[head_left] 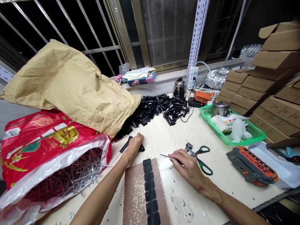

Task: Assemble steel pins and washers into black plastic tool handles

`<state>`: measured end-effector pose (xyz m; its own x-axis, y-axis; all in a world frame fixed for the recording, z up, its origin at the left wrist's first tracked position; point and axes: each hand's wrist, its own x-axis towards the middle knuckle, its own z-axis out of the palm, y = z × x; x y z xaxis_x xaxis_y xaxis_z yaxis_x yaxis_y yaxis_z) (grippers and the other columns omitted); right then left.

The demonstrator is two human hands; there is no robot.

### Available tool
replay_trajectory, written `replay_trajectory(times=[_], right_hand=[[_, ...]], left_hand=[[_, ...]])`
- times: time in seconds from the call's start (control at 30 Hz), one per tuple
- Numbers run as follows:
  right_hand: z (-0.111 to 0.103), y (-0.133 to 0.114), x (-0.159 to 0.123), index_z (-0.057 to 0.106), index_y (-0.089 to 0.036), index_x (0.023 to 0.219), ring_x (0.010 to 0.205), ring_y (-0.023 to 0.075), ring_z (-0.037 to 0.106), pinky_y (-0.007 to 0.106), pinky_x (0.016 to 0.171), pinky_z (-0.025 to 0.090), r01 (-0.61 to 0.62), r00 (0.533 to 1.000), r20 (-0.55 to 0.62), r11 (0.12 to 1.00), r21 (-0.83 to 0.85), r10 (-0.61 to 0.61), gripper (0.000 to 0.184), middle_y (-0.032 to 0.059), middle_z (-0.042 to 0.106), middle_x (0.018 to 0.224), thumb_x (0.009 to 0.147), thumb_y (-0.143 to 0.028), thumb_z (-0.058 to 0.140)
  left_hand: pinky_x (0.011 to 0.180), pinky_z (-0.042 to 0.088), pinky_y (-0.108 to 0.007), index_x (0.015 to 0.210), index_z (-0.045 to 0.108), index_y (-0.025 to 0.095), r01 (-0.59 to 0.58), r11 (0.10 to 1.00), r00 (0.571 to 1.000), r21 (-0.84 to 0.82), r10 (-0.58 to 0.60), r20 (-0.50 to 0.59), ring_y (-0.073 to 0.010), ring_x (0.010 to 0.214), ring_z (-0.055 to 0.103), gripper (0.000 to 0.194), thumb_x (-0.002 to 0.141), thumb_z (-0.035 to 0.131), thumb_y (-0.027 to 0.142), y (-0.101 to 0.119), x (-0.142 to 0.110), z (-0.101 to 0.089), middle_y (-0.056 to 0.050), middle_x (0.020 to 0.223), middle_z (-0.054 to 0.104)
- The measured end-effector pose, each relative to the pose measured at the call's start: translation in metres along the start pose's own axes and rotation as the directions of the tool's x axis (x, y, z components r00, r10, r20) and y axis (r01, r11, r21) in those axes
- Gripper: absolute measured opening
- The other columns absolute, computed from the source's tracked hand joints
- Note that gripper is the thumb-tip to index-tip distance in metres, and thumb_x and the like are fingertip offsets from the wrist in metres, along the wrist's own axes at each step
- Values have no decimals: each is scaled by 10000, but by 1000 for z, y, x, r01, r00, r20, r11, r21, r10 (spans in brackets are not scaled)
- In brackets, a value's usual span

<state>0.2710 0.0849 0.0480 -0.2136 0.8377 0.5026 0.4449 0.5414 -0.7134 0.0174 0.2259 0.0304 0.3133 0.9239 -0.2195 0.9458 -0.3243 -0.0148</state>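
Note:
My left hand [134, 145] is closed on the table, its fingertips curled down out of sight. Black plastic parts lie by it: a long one [126, 144] on its left and a small one [141, 148] at its right edge. What its fingers grip is hidden. A thin metal rod [165, 155] sticks out to the left from my right hand [185, 164], whose fingers pinch it. Green-handled scissors [202, 150] lie just beyond that hand, partly behind it. Between my arms is a brown board [133, 190] with a row of black rounded pads [150, 185].
A red bag [35, 140] full of thin metal rods stands left, under a tan sack [70, 78]. Black plastic parts [161, 107] are heaped behind. On the right are a green basket [246, 142], a battery pack [253, 165] and stacked cardboard boxes [276, 78]. A kettle [180, 88] stands by the window.

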Motion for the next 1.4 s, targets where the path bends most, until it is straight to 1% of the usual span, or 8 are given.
replay_trajectory(times=[0.4,0.6,0.73,0.97,1.03,1.13,1.23,1.4], right_hand=[[2,1,0,633,-183,1006,787,147,610,276,694,519,19,1000,-20,999,-38,-20,200,58,614,875,918,-171,453],[7,6,-1,634,-186,996,770,150,616,271,672,522,55,998,-34,997,-57,-57,200,59,624,861,918,-173,450],[6,11,1,638,-179,993,773,148,619,274,695,530,57,997,-48,996,-75,-61,203,57,624,864,916,-174,451],[-3,-4,6,650,-211,1073,801,133,625,246,704,519,-11,997,-78,1000,-16,10,243,44,637,893,907,-171,478],[-2,-14,5,644,-222,1110,814,128,625,242,717,521,4,999,-40,1000,-11,-4,266,42,639,920,908,-171,479],[0,-27,1,627,-232,1157,821,121,627,235,737,522,58,998,25,998,-25,-57,293,40,639,953,912,-172,476],[0,-36,-5,608,-237,1189,844,120,628,235,769,518,123,991,67,991,-58,-119,316,38,641,968,915,-164,469],[1,-45,-16,613,-241,1166,919,129,618,234,805,508,201,975,119,974,-108,-188,316,32,641,1022,891,-135,500]], left_hand=[[782,466,-381,892,566,92,-28,1000,998,12,28,-63,-255,879,627,272,801,329,-7,3,14,-5,-196,999,571],[762,449,-345,761,553,127,73,973,978,-218,-112,-174,-228,827,624,162,767,412,47,5,18,-8,-149,868,611],[687,449,-310,621,507,159,69,875,948,-479,-207,-241,-206,729,621,93,702,509,114,5,18,-11,-73,705,601],[670,513,-289,745,563,151,-62,412,947,-909,-264,-184,-150,669,642,288,748,590,437,48,-52,-14,-50,729,662],[724,523,-292,739,594,135,-81,-69,963,-994,-263,-60,-123,658,627,297,641,744,372,65,-82,-19,-47,760,665],[719,535,-255,747,635,120,-57,-391,966,-918,-254,49,-78,613,598,300,576,817,288,83,-118,-26,-27,763,661],[686,548,-241,779,659,118,-48,-506,953,-861,-281,112,-68,578,589,329,541,843,251,95,-141,-28,-16,722,659],[654,555,-227,800,685,106,-73,-560,931,-825,-335,144,-69,549,588,393,487,868,259,107,-165,-23,-12,664,655]])
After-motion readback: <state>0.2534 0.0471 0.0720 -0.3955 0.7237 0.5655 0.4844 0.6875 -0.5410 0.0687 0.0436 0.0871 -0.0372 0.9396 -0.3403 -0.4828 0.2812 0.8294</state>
